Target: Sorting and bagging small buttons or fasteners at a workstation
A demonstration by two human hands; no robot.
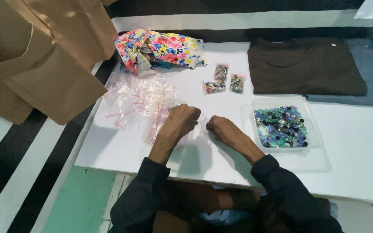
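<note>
Fingers of both hands, left (181,121) and right (222,128), pinch a clear bag (200,122) between them, button tray (315,129) at 3 o'clock.

Three filled bags (225,80) — two hands (203,123)

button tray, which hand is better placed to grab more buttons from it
Right, likely. The right hand rests just beside the clear tray of buttons, while the left hand sits farther away by the empty zip bags.

small clear zip bag (198,122) (empty-looking) upright on the white board
</note>
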